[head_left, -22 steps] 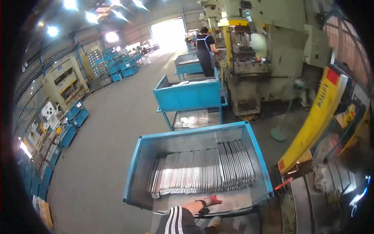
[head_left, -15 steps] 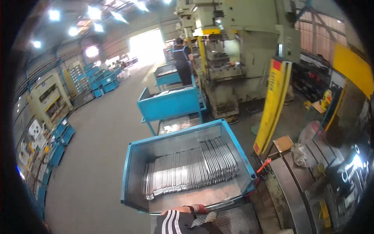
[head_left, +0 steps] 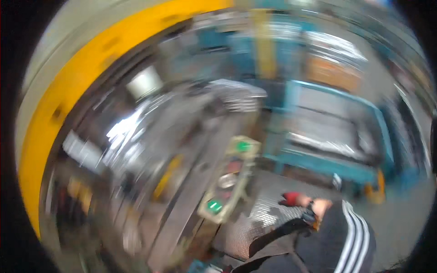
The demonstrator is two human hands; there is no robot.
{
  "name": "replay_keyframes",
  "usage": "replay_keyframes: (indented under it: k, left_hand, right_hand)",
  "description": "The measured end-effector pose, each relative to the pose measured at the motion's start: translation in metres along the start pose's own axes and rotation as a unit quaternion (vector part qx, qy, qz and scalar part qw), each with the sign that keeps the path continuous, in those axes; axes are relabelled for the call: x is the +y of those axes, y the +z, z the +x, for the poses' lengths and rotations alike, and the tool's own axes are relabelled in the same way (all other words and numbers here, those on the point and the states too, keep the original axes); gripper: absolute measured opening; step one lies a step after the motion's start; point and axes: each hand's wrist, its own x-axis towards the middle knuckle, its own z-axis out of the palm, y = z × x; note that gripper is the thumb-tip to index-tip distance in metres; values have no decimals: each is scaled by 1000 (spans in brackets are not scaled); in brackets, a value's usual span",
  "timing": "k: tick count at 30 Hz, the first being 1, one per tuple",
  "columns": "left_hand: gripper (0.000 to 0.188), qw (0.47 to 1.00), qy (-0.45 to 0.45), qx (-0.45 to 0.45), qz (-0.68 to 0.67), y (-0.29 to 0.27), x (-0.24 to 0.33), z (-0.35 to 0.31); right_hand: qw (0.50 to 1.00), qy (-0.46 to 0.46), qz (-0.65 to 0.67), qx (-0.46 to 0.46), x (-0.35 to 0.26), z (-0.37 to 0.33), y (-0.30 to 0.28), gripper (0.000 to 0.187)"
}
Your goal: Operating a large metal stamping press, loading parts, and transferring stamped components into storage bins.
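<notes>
My right hand [head_left: 295, 199], in a red glove with a dark band at the wrist, hangs low in front of my body, right of centre. Its arm bends in from the lower right in a dark sleeve with white stripes. Motion blur smears the fingers, so I cannot make out their shape or anything held. Nearest on its left is a pale control box [head_left: 231, 180] with a green button at each end, apart from the hand. Beyond the hand stands a blue metal bin [head_left: 334, 167] with greyish contents. My left hand is out of sight.
Left of the control box runs a machine bed [head_left: 182, 214] with blurred shiny metal parts [head_left: 129, 129] on it. A yellow curved machine edge [head_left: 68, 93] borders the left. Patterned metal plate [head_left: 268, 207] covers the floor below. More blue containers [head_left: 241, 54] stand farther back.
My view has swung sharply to the right, from the aisle and bin of stacked metal strips to the machine and control box. The left arm has gone out of view; the right has come in.
</notes>
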Motion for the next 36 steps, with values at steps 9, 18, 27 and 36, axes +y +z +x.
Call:
replay_keyframes:
  k: [9,18,27,36]
  left_hand:
    - [55,899,215,-153,351,-17,109,144]
    - [56,859,300,-276,310,88,280,171]
    - [70,879,250,-331,236,212,480,119]
    - [79,820,309,-379,297,292,635,126]
  right_hand:
    - [859,483,141,97,137,-275,94,63]
    - [754,579,283,124,150,-364,217,63]
    - [782,527,273,190,228,-332,108,63]
    - [734,506,374,254,327,-274,-14,66]
